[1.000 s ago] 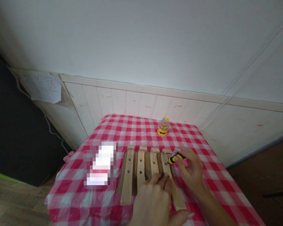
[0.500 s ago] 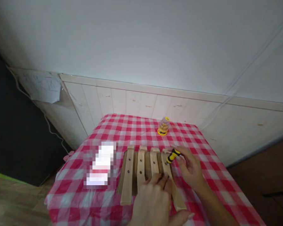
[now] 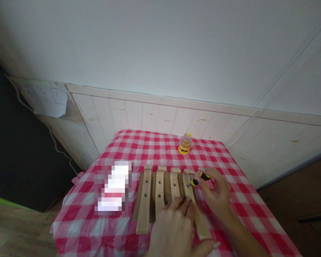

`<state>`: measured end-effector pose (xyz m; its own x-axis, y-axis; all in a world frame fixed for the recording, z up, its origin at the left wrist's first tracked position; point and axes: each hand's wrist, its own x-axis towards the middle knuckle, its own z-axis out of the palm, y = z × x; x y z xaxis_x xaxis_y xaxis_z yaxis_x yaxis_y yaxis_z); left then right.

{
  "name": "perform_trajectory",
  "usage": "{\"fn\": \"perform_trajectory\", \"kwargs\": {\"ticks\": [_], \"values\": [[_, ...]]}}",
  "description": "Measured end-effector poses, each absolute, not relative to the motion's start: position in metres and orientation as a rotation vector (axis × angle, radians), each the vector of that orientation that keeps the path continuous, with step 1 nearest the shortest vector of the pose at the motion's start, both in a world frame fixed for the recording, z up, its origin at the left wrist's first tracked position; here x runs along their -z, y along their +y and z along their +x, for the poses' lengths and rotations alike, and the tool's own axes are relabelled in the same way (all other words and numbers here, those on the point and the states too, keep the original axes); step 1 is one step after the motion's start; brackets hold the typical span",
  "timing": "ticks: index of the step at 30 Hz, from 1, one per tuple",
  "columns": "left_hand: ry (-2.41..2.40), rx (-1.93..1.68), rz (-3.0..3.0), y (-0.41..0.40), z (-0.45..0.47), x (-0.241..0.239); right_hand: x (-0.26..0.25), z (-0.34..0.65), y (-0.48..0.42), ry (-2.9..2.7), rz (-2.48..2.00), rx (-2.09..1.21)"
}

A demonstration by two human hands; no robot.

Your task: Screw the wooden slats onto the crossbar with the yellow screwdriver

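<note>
A small yellow-and-black screwdriver (image 3: 201,177) is pinched in the fingertips of my right hand (image 3: 215,191), its tip close to the top of the rightmost slat. My left hand (image 3: 173,228) rests on the lower part of a wooden rack (image 3: 159,192), its fingers spread across the slats. The rack has several pale slats with screw holes, fixed over darker wood. Part of the rightmost slat (image 3: 187,184) lies under my left hand, which hides some of the rack.
A red-and-white checked tablecloth (image 3: 155,150) covers the table. A clear case of screwdriver bits on a yellow base (image 3: 184,144) stands at the back. To the left lies a pixelated white-and-red object (image 3: 112,187). Behind the table is white wood panelling (image 3: 160,117).
The screwdriver has swung from a steep tilt toward the slat to a flatter angle. My right hand has shifted slightly. My left hand has not visibly moved.
</note>
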<state>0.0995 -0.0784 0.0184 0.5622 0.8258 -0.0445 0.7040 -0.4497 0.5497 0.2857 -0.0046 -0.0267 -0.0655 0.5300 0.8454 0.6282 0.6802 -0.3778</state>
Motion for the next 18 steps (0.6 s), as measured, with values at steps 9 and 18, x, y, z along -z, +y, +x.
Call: {"fn": "perform_trajectory", "kwargs": {"ticks": [9,18], "values": [[1.236,-0.319,2.274,-0.0788,0.1003,-0.0174,0.0178,0.2863,-0.0037,-2.009,-0.806,-0.037],[1.251,-0.338,2.272,-0.0790,0.0998,-0.0168,0.0271,0.2909,0.0007,-1.802,-0.934,-0.014]]}}
